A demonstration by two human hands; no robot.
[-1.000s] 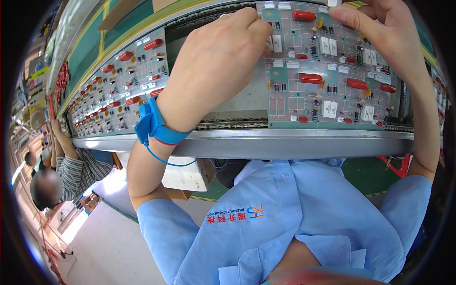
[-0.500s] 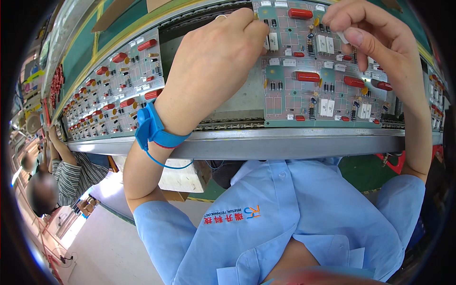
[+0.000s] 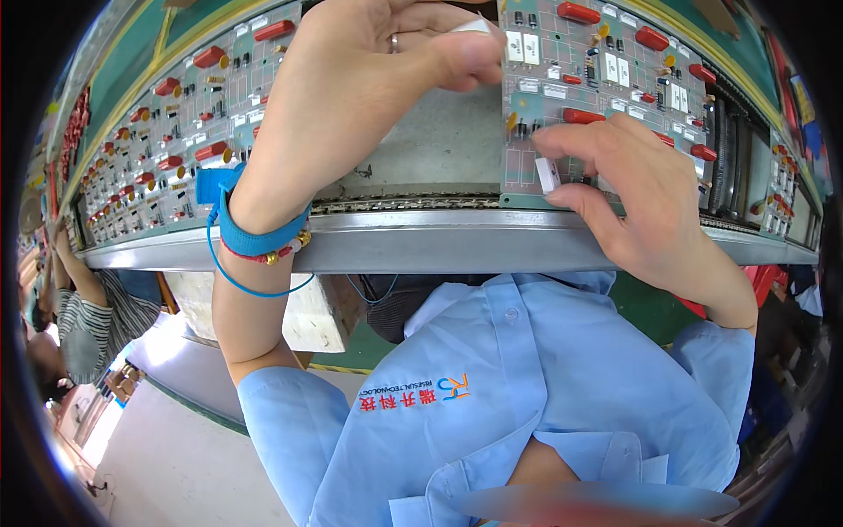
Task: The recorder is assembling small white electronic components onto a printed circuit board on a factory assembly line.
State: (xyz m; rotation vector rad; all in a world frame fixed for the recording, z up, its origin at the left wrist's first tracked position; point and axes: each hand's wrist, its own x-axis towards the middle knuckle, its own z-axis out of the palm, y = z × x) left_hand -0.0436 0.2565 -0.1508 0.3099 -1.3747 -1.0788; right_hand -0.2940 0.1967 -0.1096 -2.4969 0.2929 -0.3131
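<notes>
My right hand [image 3: 637, 189] is over the near part of a populated green circuit board [image 3: 536, 200]. A white rectangular component [image 3: 547, 175] is pinched between its thumb and index finger, low over the board's near left corner. My left hand [image 3: 386, 79] hovers beside the board's left edge with its fingers curled. At its thumb and fingertips shows another small white component [image 3: 475, 27], partly hidden by the fingers. The board carries red capacitors [image 3: 580, 12], pairs of white blocks [image 3: 616, 68] and small black parts. A blue wrist strap [image 3: 259, 230] with a cord circles my left wrist.
Boards with similar parts [image 3: 206, 105] fill the conveyor at left, and another board [image 3: 780, 193] stands at far right. A metal rail [image 3: 421, 239] runs along the near edge, beside a chain [image 3: 404, 204]. A person in a striped sleeve [image 3: 123, 303] is at far left.
My right hand has moved from the board's far right to its near left corner. My left hand has drawn back leftward off the board, turning so the white component at its fingertips shows.
</notes>
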